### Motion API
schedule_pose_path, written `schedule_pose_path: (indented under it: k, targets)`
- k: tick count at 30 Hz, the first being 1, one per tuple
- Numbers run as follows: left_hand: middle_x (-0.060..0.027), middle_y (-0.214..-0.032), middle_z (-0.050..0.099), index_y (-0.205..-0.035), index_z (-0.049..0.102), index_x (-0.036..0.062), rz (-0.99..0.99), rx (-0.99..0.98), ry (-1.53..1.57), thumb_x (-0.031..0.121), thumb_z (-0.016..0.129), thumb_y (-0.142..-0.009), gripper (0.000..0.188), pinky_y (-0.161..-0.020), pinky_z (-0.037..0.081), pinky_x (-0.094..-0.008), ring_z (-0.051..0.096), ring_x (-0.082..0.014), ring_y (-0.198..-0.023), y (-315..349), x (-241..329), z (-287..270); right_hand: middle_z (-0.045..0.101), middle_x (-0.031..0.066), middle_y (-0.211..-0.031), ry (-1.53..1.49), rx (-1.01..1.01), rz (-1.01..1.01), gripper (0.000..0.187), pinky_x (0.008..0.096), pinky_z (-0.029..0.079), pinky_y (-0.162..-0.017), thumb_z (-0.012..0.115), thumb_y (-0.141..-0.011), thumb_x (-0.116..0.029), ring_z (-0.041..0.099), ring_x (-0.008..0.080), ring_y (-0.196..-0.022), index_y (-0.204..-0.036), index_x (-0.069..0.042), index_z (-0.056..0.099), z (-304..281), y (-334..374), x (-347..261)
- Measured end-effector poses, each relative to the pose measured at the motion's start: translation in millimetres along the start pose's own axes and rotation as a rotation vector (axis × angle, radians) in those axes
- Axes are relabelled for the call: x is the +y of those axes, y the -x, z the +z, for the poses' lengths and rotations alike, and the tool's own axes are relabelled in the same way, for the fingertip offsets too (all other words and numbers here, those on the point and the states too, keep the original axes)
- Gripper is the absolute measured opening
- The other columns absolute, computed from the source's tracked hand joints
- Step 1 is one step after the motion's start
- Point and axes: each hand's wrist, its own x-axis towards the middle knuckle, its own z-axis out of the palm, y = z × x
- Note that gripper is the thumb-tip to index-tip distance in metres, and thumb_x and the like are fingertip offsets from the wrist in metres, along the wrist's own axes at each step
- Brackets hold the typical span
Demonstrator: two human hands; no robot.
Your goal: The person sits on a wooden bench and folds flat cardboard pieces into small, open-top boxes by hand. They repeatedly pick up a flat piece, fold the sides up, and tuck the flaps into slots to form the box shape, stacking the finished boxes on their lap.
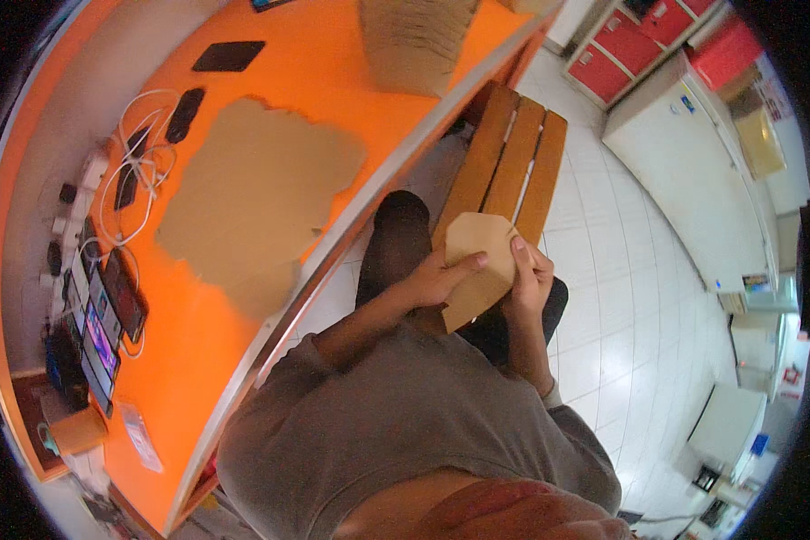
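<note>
Above my lap I hold a small brown cardboard box (481,256), partly folded, between both hands. My left hand (443,277) grips its left side, with the thumb lying on the card. At the right edge my right hand (529,274) is closed round the box, thumb near its upper corner. Fingers behind the card are hidden. On the orange table (202,369) to my left lies a spread of flat brown cardboard blanks (261,189). A stack of brown cardboard pieces (414,45) stands at the table's far end.
A slatted wooden bench (513,162) is ahead of me. Phones (103,337), white cables (157,162) and a black tablet-like slab (229,57) lie along the table's left side. Beyond the tiled floor (603,315) stands a white chest freezer (684,153), with red lockers (625,45) behind.
</note>
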Motion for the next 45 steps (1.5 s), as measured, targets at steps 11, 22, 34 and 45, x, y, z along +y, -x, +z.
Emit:
schedule_pose_path:
  k: [11,22,34,45]
  targets:
    - [-0.0169,-0.102,0.070,-0.115,0.062,-0.0020,0.629,-0.042,-0.591,0.019,0.068,-0.089,0.034,-0.081,0.052,-0.0354,0.068,-0.0229,-0.093,18.7,27.6,-15.0,0.045,0.0225,-0.139,0.521,0.011,-0.649,0.033,0.0374,0.045,-0.098,0.063,-0.093,-0.024,0.053,0.0293,-0.120,-0.117,-0.001,0.064,-7.6,-14.7,-26.5]
    - [-0.0144,-0.102,0.070,-0.113,0.064,-0.0026,0.538,0.188,-0.470,0.018,0.070,-0.087,0.033,-0.084,0.052,-0.0335,0.067,-0.0203,-0.094,18.9,15.4,-17.7,0.070,0.0130,-0.092,0.628,-0.222,-0.646,0.011,0.0392,0.045,-0.093,0.070,-0.079,0.000,0.062,0.0294,-0.101,-0.090,0.002,0.070,1.3,5.2,-24.7]
    - [-0.0149,-0.121,0.064,-0.129,0.055,0.0009,0.172,-0.163,0.242,0.036,0.073,-0.085,0.059,-0.094,0.048,-0.0392,0.062,-0.0222,-0.108,0.6,-40.5,-16.0,0.064,0.0179,-0.105,0.228,-0.135,-0.273,0.016,0.0465,0.037,-0.102,0.065,-0.089,-0.013,0.054,0.0351,-0.116,-0.084,0.003,0.066,-11.3,11.7,-15.1]
    - [-0.0096,-0.124,0.058,-0.132,0.049,0.0029,0.003,-0.238,0.540,0.029,0.061,-0.095,0.047,-0.096,0.048,-0.0380,0.059,-0.0230,-0.113,-0.8,6.9,-22.2,0.053,0.0119,-0.112,0.691,-0.242,-0.525,0.023,0.0464,0.041,-0.095,0.086,-0.065,-0.013,0.050,0.0320,-0.114,-0.073,-0.006,0.066,-0.2,8.6,-52.7]
